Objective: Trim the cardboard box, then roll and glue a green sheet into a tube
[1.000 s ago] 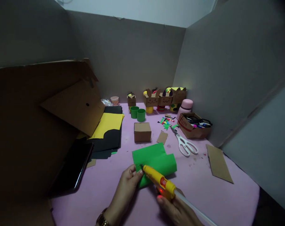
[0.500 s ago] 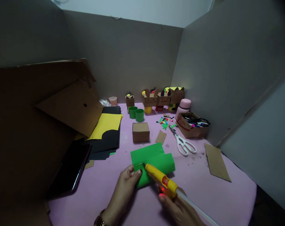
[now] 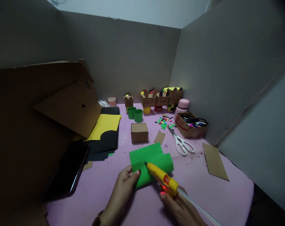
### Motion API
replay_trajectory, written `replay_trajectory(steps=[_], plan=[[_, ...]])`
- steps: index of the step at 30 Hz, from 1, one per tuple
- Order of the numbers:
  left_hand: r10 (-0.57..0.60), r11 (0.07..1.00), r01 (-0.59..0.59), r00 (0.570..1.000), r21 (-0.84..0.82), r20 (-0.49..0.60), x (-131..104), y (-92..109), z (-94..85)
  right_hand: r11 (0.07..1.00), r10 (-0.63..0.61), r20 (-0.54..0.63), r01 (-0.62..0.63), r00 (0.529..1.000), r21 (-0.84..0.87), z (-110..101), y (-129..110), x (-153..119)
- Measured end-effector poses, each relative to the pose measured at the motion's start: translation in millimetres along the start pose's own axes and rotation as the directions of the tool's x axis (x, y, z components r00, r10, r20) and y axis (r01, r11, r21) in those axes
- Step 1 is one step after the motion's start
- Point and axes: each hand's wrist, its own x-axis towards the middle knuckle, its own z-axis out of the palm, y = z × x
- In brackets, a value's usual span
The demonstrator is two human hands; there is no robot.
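A sheet of green paper [image 3: 154,160], curled at its right side, is pinched at its left edge by my left hand [image 3: 125,183], thumb on top. My right hand [image 3: 177,205] is wrapped round a yellow hot glue gun [image 3: 162,177] with a glowing red light. A long clear glue stick [image 3: 199,207] sticks out of its back end. The gun's nozzle touches or hovers just over the paper, at the right end of a thin line of glue [image 3: 139,164]. Beyond the paper stands a small closed cardboard box [image 3: 139,133].
White-handled scissors [image 3: 183,145] lie right of centre, near paper scraps [image 3: 164,121]. Behind are two green cups [image 3: 138,115], cardboard animal figures [image 3: 149,101], a pink bottle [image 3: 182,106] and a box of pens [image 3: 191,125]. Black and yellow sheets [image 3: 109,124] and a dark phone-like device [image 3: 69,172] lie left.
The glue gun's nozzle has moved slightly right along the green paper, and the glue line is longer. My left hand keeps its hold. The whole view has shifted a little.
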Motion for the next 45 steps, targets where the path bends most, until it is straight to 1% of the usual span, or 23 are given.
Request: replay_trajectory(steps=[4, 9, 13, 15, 19, 20, 23, 25, 28, 33, 37, 39, 41, 45], plan=[[0.010, 1.000, -0.010, 1.000, 0.011, -0.001, 0, 0, -1.2, 1.000, 0.016, -0.004, -0.017, 1.000, -0.023, 0, 0, 1], [-0.008, 1.000, 0.007, 1.000, 0.010, 0.020, -1, 1, -0.3, 0.999, 0.019, -0.011, -0.020, 1.000, -0.040, -1, 3, 1], [0.003, 0.999, -0.003, 1.000, 0.038, 0.005, 0, 3, 0.4, 1.000, 0.005, -0.023, -0.006, 1.000, -0.026, -2, 5, -1], [0.002, 0.999, -0.002, 1.000, 0.052, 0.002, 0, 3, -0.3, 0.999, 0.036, -0.034, -0.036, 0.999, -0.005, -3, 10, -3], [0.008, 0.998, -0.009, 1.000, 0.058, 0.006, 2, 1, -2.8, 0.987, 0.162, -0.089, -0.163, 0.983, 0.001, -4, 28, -9], [0.008, 0.998, -0.009, 1.000, 0.060, 0.003, 2, 1, -3.3, 0.983, 0.180, -0.106, -0.182, 0.978, -0.008, -4, 32, -10], [0.001, 0.997, -0.001, 1.000, 0.071, -0.003, 1, 1, -3.5, 0.979, 0.199, -0.097, -0.203, 0.975, -0.029, -5, 37, -11], [0.001, 0.997, -0.001, 1.000, 0.079, -0.009, 1, 2, -3.0, 0.981, 0.189, -0.089, -0.192, 0.978, -0.020, -4, 34, -11], [0.006, 0.996, -0.004, 1.000, 0.090, -0.030, 0, 3, -1.7, 0.990, 0.142, -0.115, -0.142, 0.983, 0.007, -4, 25, -9], [-0.006, 0.996, 0.009, 0.999, 0.089, -0.040, 0, 6, 0.0, 0.994, 0.103, -0.068, -0.101, 0.992, 0.031, -8, 13, -6], [-0.006, 0.996, 0.011, 0.999, 0.092, -0.052, -1, 8, 1.7, 0.993, 0.110, -0.047, -0.108, 0.993, 0.038, -10, 5, -4], [-0.004, 0.996, 0.009, 0.999, 0.093, -0.052, -1, 9, 2.5, 0.994, 0.112, -0.008, -0.112, 0.994, 0.019, -11, 2, -3], [-0.001, 0.995, 0.006, 0.999, 0.100, -0.052, -1, 9, 3.0, 0.996, 0.090, 0.019, -0.091, 0.996, 0.015, -11, 1, -1], [0.004, 0.995, 0.003, 0.998, 0.103, -0.066, -1, 8, 2.7, 0.997, 0.071, -0.012, -0.071, 0.997, 0.019, -12, 1, -1]])
